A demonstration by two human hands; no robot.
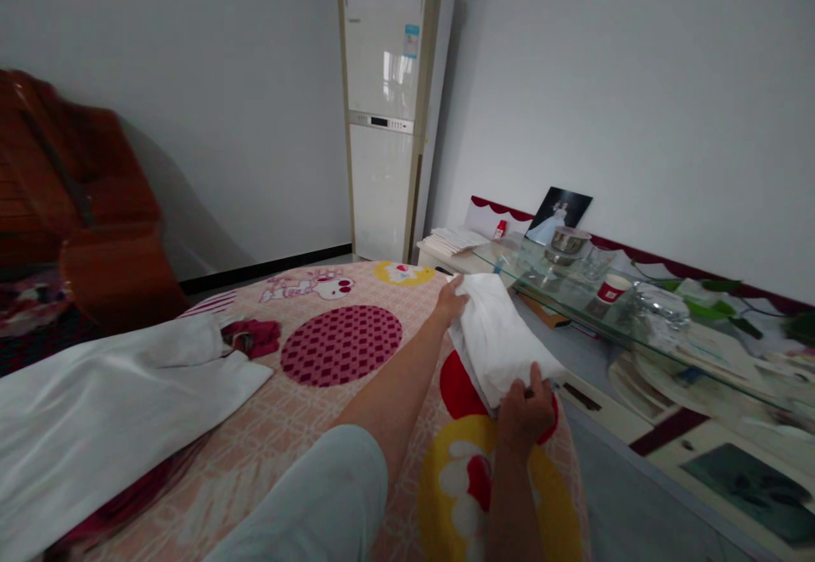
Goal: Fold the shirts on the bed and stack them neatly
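Note:
A folded white garment point(500, 333) lies at the right side of the table, on a pink patterned cover point(248, 443). My left hand point(451, 300) grips its far left corner, fingers closed over the cloth. At the near right edge my right hand point(527, 405) pinches the cloth between thumb and fingers. To the left a second white garment point(127, 401) is spread out, with dark red cloth point(258, 337) showing beside and beneath it.
Beyond the table's right edge stands a cabinet with a glass shelf point(573, 299), bearing a red paper cup point(612, 289), a metal bowl point(570, 239) and a photo point(558, 214). A tall white air conditioner point(382, 180) stands in the corner. Wooden furniture point(115, 231) is at far left.

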